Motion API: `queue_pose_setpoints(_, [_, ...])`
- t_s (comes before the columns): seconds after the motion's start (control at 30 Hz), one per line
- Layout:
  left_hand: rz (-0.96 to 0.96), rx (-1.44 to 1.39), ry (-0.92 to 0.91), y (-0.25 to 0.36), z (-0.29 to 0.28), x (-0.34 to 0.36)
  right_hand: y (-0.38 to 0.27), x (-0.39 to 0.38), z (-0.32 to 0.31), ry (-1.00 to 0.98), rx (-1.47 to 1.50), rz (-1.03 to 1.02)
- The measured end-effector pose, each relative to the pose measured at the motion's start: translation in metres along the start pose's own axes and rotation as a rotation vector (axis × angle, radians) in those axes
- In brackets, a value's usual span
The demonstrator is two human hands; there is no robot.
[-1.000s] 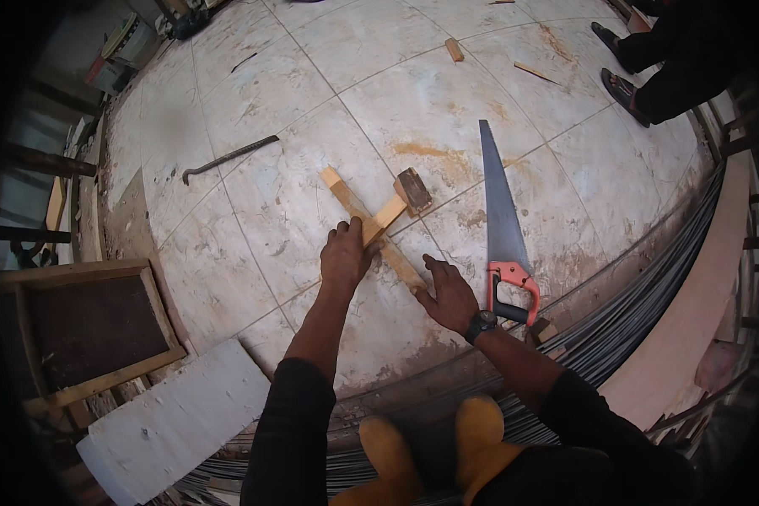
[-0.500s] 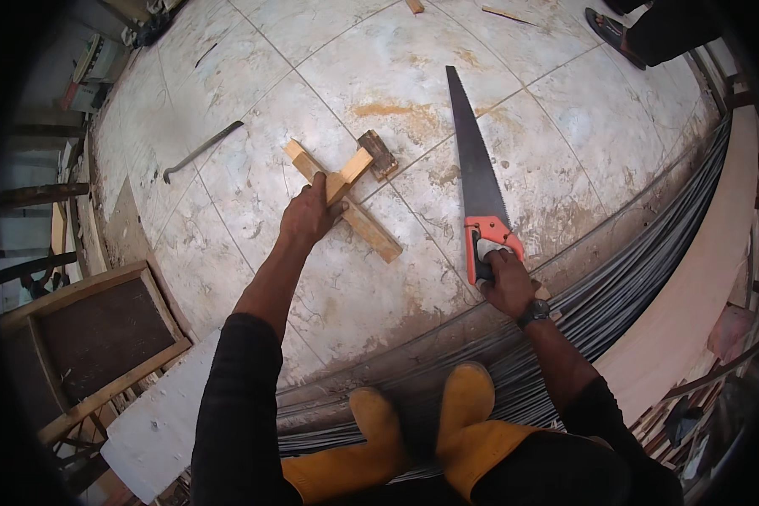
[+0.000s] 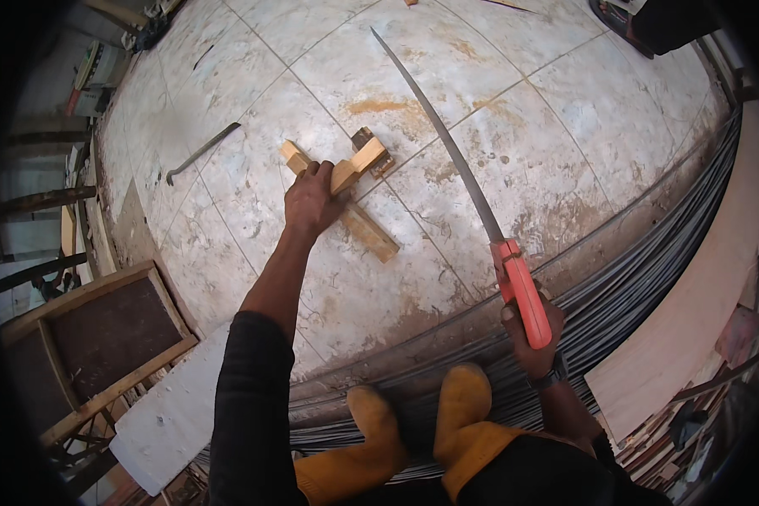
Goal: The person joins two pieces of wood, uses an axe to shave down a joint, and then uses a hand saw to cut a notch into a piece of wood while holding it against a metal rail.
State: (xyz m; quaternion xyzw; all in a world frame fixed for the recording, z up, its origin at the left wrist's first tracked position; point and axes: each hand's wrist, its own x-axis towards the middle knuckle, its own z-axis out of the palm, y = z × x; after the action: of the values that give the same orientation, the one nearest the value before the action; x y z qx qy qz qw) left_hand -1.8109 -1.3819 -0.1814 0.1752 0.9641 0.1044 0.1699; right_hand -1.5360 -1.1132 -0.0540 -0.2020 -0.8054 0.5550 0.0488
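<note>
1. the left grip (image 3: 312, 198) is closed on the short wood piece (image 3: 361, 166), pinching it between thumb and fingers, while the right grip (image 3: 541, 337) is wrapped around the handle of the saw (image 3: 457, 153)
2. at the far left, a wooden frame (image 3: 48, 346) with dark panels lies tilted, and a white board (image 3: 169, 409) lies just beside it, toward the person
3. further in, a dark bar (image 3: 201, 156) with a hooked end rests on the pale tiled floor (image 3: 236, 211), well apart from both hands
4. near the middle, a long wood strip (image 3: 369, 234) lies aslant on the floor, the short wood piece crossing over it, with the left hand covering part of the crossing
5. the upper end of the short wood piece reaches a dark wood block (image 3: 363, 137), which it partly hides
6. below these, the person's yellow-brown boots (image 3: 464, 395) point toward the work
7. right of the wood, the saw shows nearly edge-on, its red handle toward the person and its blade slanting up to the left, apart from the wood
8. beyond the right hand run a bundle of dark rods (image 3: 632, 253) and a pale plank (image 3: 691, 287); a co-worker's foot (image 3: 622, 25) shows at the upper right
</note>
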Motion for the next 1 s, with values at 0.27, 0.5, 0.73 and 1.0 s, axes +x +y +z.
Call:
queue_pose_setpoints(0.27, [-0.158,0.049,-0.076,0.011,-0.01,0.008,-0.025,0.014,0.035,-0.115,-0.004,-0.052])
queue_pose_setpoints(0.5, [-0.234,0.101,-0.002,0.004,-0.001,0.018,-0.032,0.022,0.041,-0.2,0.131,-0.021])
queue_pose_setpoints(0.73, [-0.121,0.149,0.066,0.009,0.001,0.019,-0.01,0.02,0.04,-0.288,0.247,0.01])
queue_pose_setpoints(1.0, [-0.104,0.137,-0.052,0.006,-0.011,0.023,-0.023,0.025,0.049,-0.253,0.159,0.05])
